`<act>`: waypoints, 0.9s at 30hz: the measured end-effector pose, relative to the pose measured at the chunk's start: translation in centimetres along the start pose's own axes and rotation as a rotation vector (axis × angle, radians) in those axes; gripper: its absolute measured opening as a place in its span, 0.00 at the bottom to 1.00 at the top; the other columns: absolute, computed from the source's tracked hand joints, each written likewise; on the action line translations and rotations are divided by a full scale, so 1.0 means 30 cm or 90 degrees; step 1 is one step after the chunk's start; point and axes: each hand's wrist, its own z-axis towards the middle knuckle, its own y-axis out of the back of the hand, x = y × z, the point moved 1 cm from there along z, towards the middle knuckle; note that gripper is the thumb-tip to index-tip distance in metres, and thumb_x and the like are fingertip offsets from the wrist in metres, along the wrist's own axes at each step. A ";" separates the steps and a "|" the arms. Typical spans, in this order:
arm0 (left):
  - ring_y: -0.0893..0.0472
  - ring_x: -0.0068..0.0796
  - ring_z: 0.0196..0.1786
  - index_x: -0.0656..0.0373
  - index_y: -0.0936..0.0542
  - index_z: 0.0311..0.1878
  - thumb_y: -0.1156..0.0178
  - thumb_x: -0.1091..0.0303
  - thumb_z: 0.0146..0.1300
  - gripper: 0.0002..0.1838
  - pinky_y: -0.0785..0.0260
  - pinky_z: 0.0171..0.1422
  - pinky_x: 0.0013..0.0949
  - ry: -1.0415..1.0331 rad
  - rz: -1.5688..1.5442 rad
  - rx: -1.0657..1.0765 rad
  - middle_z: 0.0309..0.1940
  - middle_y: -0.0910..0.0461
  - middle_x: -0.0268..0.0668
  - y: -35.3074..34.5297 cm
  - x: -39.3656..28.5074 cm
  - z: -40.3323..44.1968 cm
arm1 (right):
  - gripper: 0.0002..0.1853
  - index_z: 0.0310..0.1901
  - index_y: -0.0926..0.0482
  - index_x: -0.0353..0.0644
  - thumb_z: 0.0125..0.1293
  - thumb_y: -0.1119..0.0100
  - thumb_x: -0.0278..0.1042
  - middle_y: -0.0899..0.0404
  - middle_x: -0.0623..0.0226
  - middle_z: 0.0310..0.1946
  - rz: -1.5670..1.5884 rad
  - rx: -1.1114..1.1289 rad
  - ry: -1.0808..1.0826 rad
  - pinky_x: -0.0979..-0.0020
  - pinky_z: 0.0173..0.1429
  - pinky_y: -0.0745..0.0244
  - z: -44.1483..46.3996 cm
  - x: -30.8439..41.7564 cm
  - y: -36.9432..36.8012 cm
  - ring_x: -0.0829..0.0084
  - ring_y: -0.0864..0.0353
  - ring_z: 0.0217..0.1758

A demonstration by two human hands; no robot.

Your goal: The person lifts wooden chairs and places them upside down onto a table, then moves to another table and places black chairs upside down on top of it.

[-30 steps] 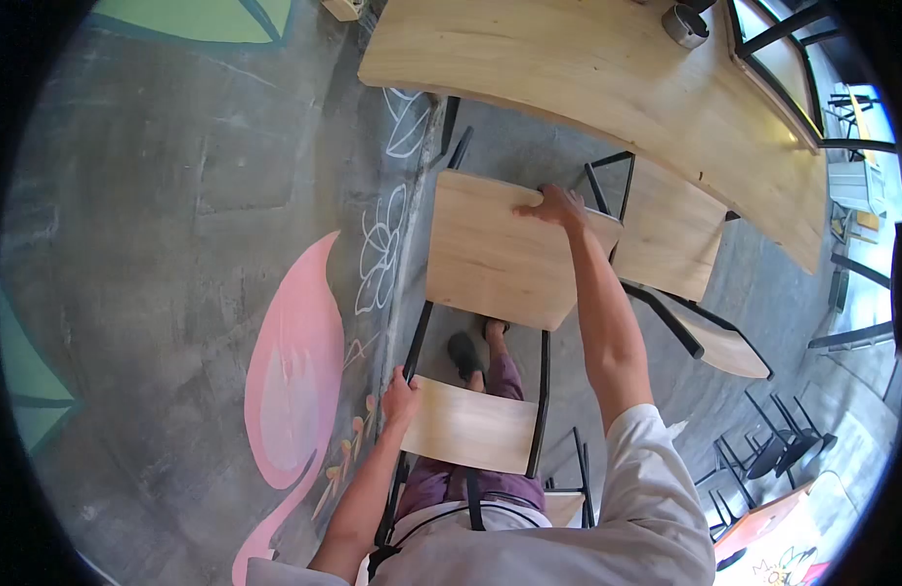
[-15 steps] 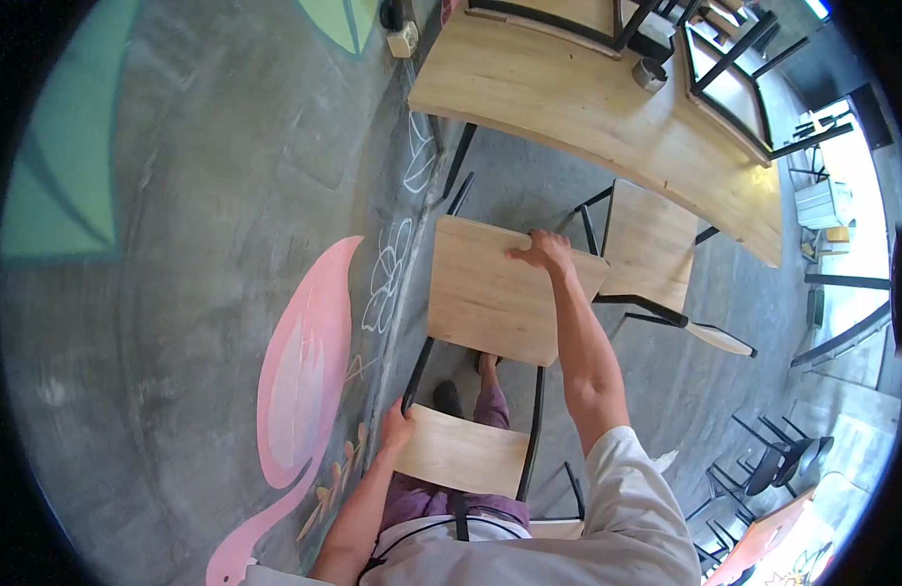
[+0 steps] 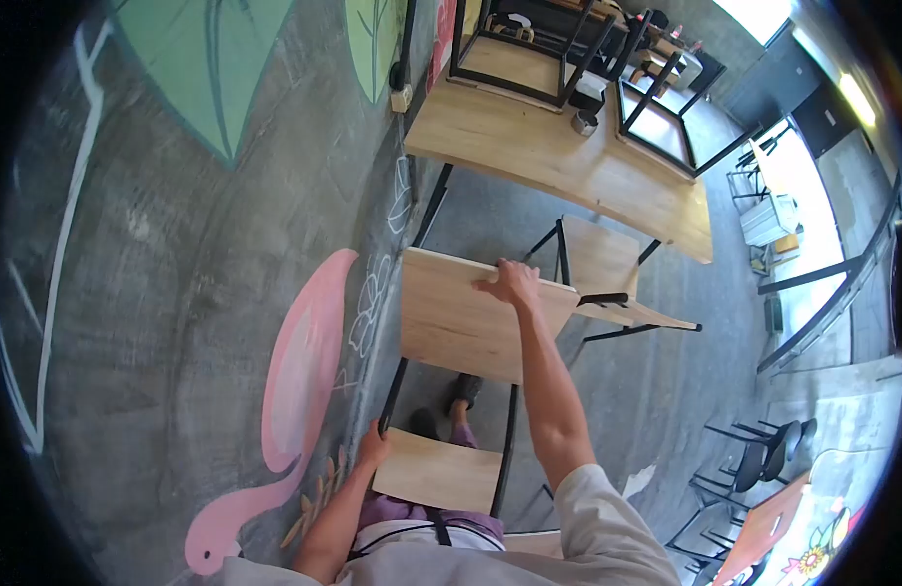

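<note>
A chair [image 3: 456,317] with a light wooden seat, a wooden backrest and a black metal frame is directly in front of my body. My left hand [image 3: 375,447] is wrapped round the left side of its backrest [image 3: 436,471], by the black post. My right hand [image 3: 514,283] grips the far edge of the seat, with the thumb on top and the fingers curled over the edge. The backrest is close to my waist. Between backrest and seat my feet show on the floor.
A long wooden table [image 3: 529,161] stands ahead, with upturned stools [image 3: 514,68] and a small metal tin [image 3: 585,122] on it. Another wooden chair [image 3: 597,259] is beyond my right hand. A painted concrete wall [image 3: 197,293] runs close along my left. Black chairs [image 3: 763,459] stand far right.
My view has lifted and shifted, showing more of the room beyond the table. The seat's far edge looks tipped up a little more. Both hands keep their hold on the chair.
</note>
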 end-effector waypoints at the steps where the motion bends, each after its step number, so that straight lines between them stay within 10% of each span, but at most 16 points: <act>1: 0.19 0.62 0.49 0.52 0.33 0.64 0.46 0.65 0.66 0.23 0.28 0.51 0.57 -0.016 -0.019 -0.011 0.41 0.18 0.58 0.004 -0.003 -0.024 | 0.39 0.47 0.17 0.44 0.45 0.32 0.74 0.15 0.57 0.46 -0.001 -0.011 0.004 0.51 0.56 0.33 -0.034 0.017 0.017 0.56 0.19 0.54; 27: 0.25 0.65 0.57 0.65 0.31 0.60 0.48 0.54 0.70 0.25 0.32 0.60 0.52 -0.082 -0.084 0.035 0.50 0.22 0.60 -0.060 0.112 -0.181 | 0.37 0.47 0.20 0.43 0.47 0.29 0.69 0.16 0.61 0.38 -0.029 -0.242 0.057 0.56 0.54 0.35 -0.653 0.158 0.370 0.61 0.18 0.48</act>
